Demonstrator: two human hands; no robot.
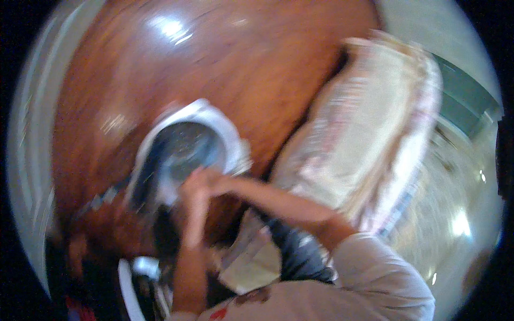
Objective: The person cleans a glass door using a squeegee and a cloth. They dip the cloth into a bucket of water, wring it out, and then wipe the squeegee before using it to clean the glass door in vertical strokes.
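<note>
My left hand [194,188] and my right hand [219,180] meet over the near edge of a round white-rimmed container [237,148], whose inside looks dark and shiny. The whole view is blurred by motion. Whether the fingers hold anything between them cannot be made out. The container rests on a reddish-brown, glossy wooden surface [249,80], and a pale part sticks out at its right side near my right hand.
A large, pale printed sack [361,132] lies to the right of the container. A green object [461,96] is beyond it. Below my hands are a beige piece [257,265], dark fabric [301,248] and a small whitish item [146,268].
</note>
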